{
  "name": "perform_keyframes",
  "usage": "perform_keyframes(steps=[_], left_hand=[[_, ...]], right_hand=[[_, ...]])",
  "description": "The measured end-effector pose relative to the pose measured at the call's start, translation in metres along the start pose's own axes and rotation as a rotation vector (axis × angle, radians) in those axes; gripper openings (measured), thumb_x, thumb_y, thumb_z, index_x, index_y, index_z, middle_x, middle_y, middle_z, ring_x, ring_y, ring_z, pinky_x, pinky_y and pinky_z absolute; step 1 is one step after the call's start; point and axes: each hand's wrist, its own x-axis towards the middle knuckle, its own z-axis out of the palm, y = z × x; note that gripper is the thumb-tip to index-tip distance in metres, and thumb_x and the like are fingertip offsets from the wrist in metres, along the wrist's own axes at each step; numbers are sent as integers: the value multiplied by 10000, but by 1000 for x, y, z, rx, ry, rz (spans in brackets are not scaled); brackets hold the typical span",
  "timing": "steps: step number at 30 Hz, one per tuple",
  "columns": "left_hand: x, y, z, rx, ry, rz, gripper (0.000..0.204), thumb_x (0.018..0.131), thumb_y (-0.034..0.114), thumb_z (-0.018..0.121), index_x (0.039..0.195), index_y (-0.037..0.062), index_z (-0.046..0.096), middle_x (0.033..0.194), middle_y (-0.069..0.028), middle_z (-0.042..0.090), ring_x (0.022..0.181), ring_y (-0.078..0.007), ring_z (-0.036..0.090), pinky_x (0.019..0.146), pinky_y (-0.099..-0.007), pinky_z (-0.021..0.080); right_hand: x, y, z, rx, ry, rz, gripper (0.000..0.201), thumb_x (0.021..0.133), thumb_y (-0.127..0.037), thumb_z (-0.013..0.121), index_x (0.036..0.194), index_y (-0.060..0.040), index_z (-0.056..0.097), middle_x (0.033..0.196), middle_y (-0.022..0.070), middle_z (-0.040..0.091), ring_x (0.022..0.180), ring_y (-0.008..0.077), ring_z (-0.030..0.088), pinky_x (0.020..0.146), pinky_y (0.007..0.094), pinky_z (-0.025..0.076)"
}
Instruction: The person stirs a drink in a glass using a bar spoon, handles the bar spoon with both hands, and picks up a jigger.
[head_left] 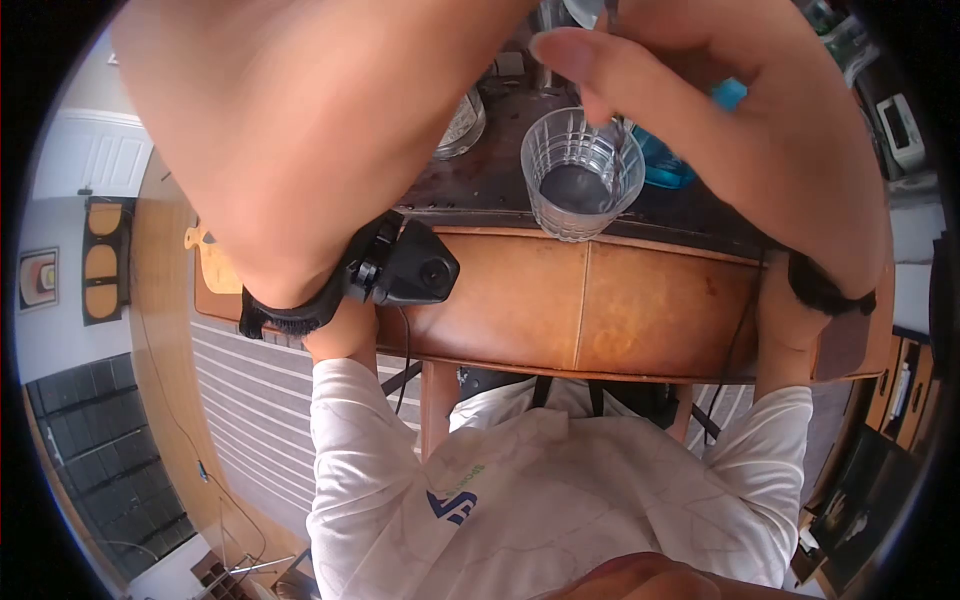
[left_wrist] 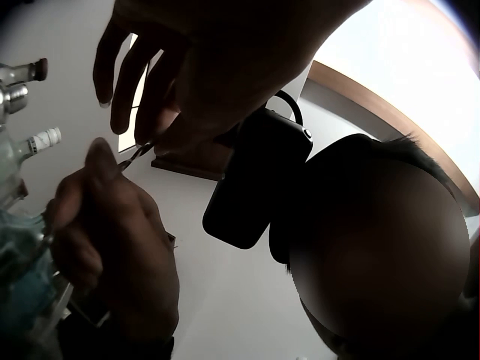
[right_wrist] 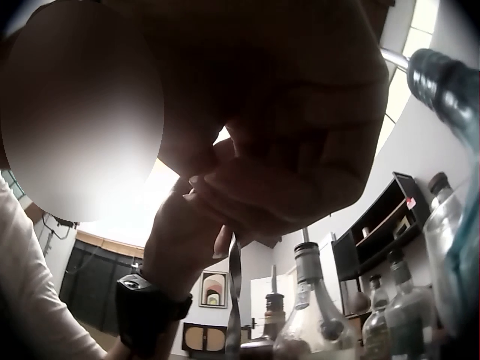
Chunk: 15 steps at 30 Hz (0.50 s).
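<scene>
A cut-glass mixing glass stands at the near edge of the dark tabletop, with a little clear liquid low inside. The twisted metal shaft of a bar spoon reaches down into it. My right hand pinches that shaft above the rim, thumb over curled fingers. Only the left forearm shows in the head view, its hand past the top edge. In the left wrist view, my left hand pinches the upper end of the bar spoon between thumb and forefinger, other fingers extended, just above the right hand.
A blue glass bottle stands right behind the mixing glass. Another clear glass vessel is left of it. Several bottles, one clear with a pourer, line the table. A brown leather-like panel runs along the front.
</scene>
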Motion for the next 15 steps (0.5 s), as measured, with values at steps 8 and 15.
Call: perform_keyframes(steps=[8, 15], left_hand=[[2, -3, -4, 1, 2, -3, 130, 894, 27, 767, 993, -37, 713, 889, -86, 740, 830, -122, 691, 748, -263, 540], [2, -2, -2, 3, -12, 0, 125, 892, 24, 768, 988, -36, 713, 886, -85, 740, 827, -121, 691, 746, -262, 540]], right_hand=[[0, -9, 1, -51, -7, 27, 160, 860, -155, 698, 778, -27, 649, 639, 105, 634, 564, 283, 637, 522, 384, 474], [13, -30, 15, -100, 4, 49, 165, 863, -153, 697, 771, -26, 648, 632, 104, 631, 558, 280, 636, 519, 380, 474]])
